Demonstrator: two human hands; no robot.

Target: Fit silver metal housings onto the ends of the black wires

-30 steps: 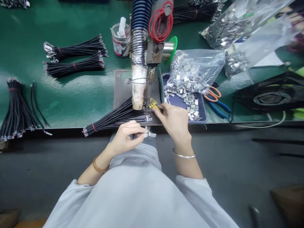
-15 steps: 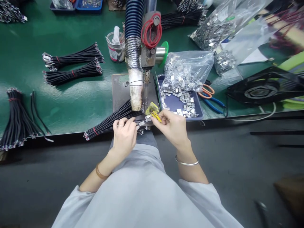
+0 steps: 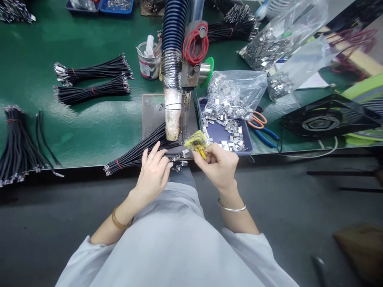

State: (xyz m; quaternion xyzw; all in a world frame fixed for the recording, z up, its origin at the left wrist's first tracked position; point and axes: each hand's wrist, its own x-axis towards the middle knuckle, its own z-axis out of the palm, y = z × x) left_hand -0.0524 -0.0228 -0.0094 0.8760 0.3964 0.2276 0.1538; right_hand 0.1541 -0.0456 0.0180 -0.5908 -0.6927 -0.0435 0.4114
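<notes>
My left hand [image 3: 154, 170] pinches the metal-tipped end of a black cable [image 3: 177, 160] at the near edge of the green bench, beside a bundle of black cables [image 3: 137, 152] tied with a red band. My right hand [image 3: 218, 164] is closed around a small yellow tool [image 3: 197, 144], its tip close to the cable ends. Both hands sit just in front of the soldering machine [image 3: 178, 75] with its ribbed blue hose and white nozzle.
A blue tray [image 3: 248, 146] with small metal shells lies right of the machine, under a clear bag of more shells [image 3: 236, 92]. Orange-handled scissors [image 3: 259, 118], a black fan [image 3: 326, 119], a plastic cup [image 3: 148, 60] and several tied cable bundles [image 3: 89, 79] lie on the green mat [image 3: 89, 127].
My left hand rose from my lap to the cable ends at the bench edge. My right hand drew back from the machine, bringing the yellow tool toward me.
</notes>
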